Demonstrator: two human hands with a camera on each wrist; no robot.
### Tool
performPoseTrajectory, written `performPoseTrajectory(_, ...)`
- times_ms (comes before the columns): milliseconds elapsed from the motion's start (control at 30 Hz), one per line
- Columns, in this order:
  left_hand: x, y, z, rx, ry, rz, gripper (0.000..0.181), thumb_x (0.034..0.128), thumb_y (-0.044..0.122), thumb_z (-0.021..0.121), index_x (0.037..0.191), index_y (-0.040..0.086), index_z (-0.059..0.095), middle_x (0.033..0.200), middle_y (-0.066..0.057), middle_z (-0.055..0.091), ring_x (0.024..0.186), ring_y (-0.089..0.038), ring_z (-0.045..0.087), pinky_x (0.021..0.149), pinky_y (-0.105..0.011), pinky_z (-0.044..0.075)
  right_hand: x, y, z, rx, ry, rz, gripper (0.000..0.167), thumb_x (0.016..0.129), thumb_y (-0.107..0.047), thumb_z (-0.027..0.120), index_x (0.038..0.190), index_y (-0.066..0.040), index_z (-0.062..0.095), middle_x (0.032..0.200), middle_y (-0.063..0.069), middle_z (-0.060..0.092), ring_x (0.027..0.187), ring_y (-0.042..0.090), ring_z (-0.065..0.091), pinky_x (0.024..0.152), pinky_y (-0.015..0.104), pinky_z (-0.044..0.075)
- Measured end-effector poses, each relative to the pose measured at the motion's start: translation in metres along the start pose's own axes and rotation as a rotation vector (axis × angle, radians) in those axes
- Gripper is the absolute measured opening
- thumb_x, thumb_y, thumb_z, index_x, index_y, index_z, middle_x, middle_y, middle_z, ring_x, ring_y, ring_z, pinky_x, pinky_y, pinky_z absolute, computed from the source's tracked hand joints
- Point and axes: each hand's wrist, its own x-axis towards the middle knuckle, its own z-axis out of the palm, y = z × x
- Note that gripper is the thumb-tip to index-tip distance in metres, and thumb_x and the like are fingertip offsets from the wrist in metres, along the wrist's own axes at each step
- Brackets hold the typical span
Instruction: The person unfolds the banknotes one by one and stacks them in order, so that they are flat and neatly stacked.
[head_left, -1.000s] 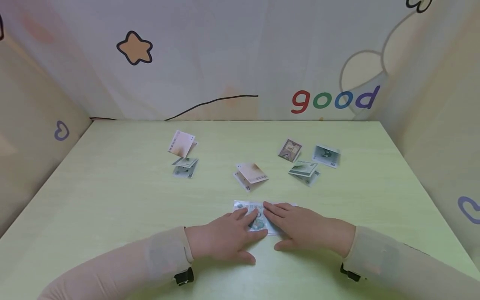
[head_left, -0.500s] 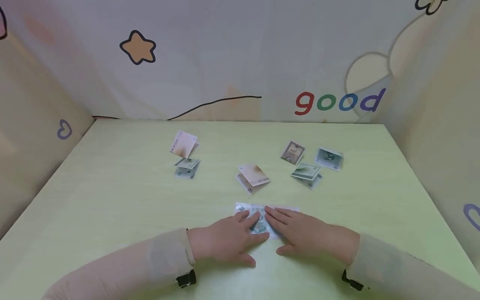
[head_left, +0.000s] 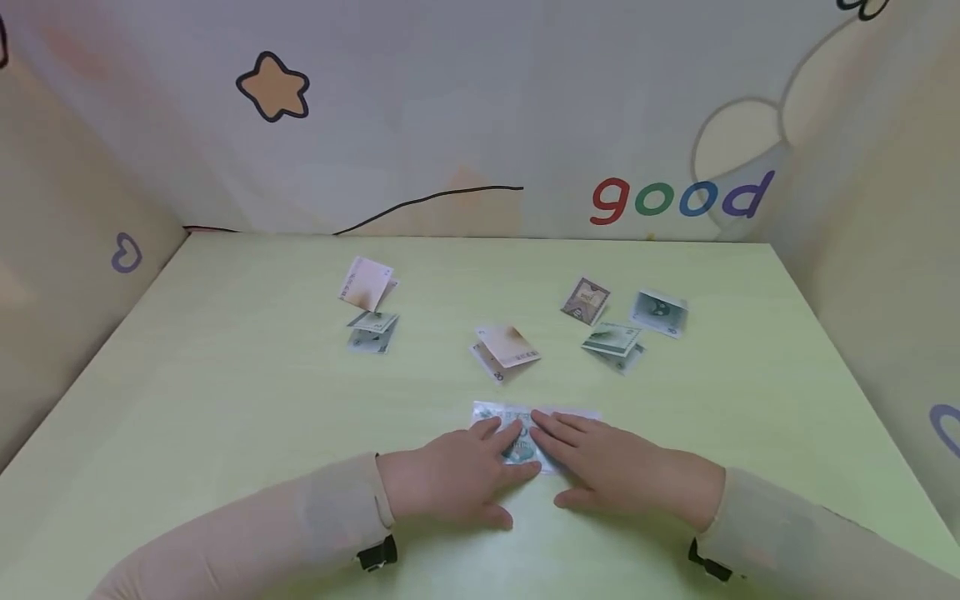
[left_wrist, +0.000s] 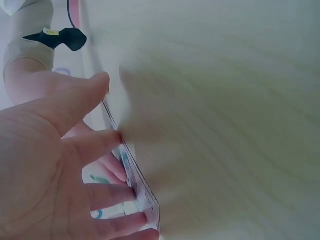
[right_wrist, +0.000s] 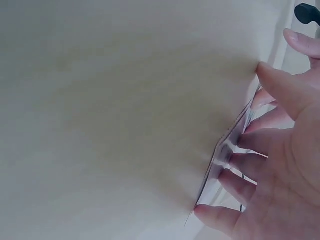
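A blue-green banknote (head_left: 519,452) lies spread on the table near the front middle. My left hand (head_left: 465,475) rests on its left part with fingers spread and extended. From the other side, my right hand (head_left: 622,467) presses its fingers on the right part, covering much of it. Both thumbs stay off the note. In the left wrist view the left fingertips touch the banknote (left_wrist: 142,195), whose near edge runs beside them. Seen from the right wrist, the banknote (right_wrist: 225,145) shows a slight bend along its edge under the right fingers.
Just beyond lies a folded pinkish banknote (head_left: 510,346). At the back left are a folded pinkish banknote (head_left: 365,283) and a folded green one (head_left: 371,337). Toward the right sit a brown banknote (head_left: 586,301), a folded green one (head_left: 611,340) and another green one (head_left: 660,313).
Both hands keep their place on the banknote, with hardly any finger motion. The head view shifts slightly.
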Motion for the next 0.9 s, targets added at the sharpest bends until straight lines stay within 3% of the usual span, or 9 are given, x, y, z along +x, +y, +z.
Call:
performPoseTrajectory(233,0.005,-0.003,0.001,-0.010,0.019,0.025,0.059,0.0903,0.054,0.050,0.144,0.031,0.037,0.151,-0.014,0.023,0.133,-0.036,0.030,0.099,-0.041,0.038,-0.002,0.002,0.003,-0.016,0.018,0.030,0.079,0.087,-0.046,0.060,0.144,0.001,0.030,0.152,0.014,0.021,0.136,0.033,0.025,0.104,0.048,0.031)
performPoseTrajectory(400,0.006,-0.006,-0.002,-0.008,0.020,0.012,0.059,0.0906,0.054,0.049,0.144,0.032,0.036,0.152,-0.012,0.022,0.134,-0.035,0.029,0.099,-0.041,0.039,-0.001,0.003,-0.003,-0.015,0.007,0.046,0.078,0.088,-0.044,0.061,0.145,-0.001,0.029,0.153,0.012,0.020,0.136,0.031,0.024,0.104,0.046,0.031)
performPoseTrajectory(600,0.003,-0.008,-0.005,-0.021,0.019,-0.010,0.059,0.0908,0.053,0.050,0.143,0.031,0.037,0.151,-0.013,0.023,0.133,-0.035,0.030,0.096,-0.042,0.042,0.004,0.002,-0.008,0.005,-0.036,0.056,0.078,0.089,-0.044,0.059,0.146,-0.003,0.026,0.154,0.008,0.018,0.137,0.030,0.022,0.099,0.055,0.034)
performPoseTrajectory(900,0.005,-0.005,-0.002,0.003,0.020,-0.005,0.059,0.0901,0.056,0.049,0.142,0.030,0.041,0.149,-0.016,0.028,0.131,-0.036,0.034,0.097,-0.042,0.040,0.004,0.004,-0.009,-0.068,-0.003,-0.011,0.073,0.089,-0.041,0.059,0.144,0.000,0.031,0.151,0.010,0.025,0.134,0.029,0.030,0.105,0.041,0.031)
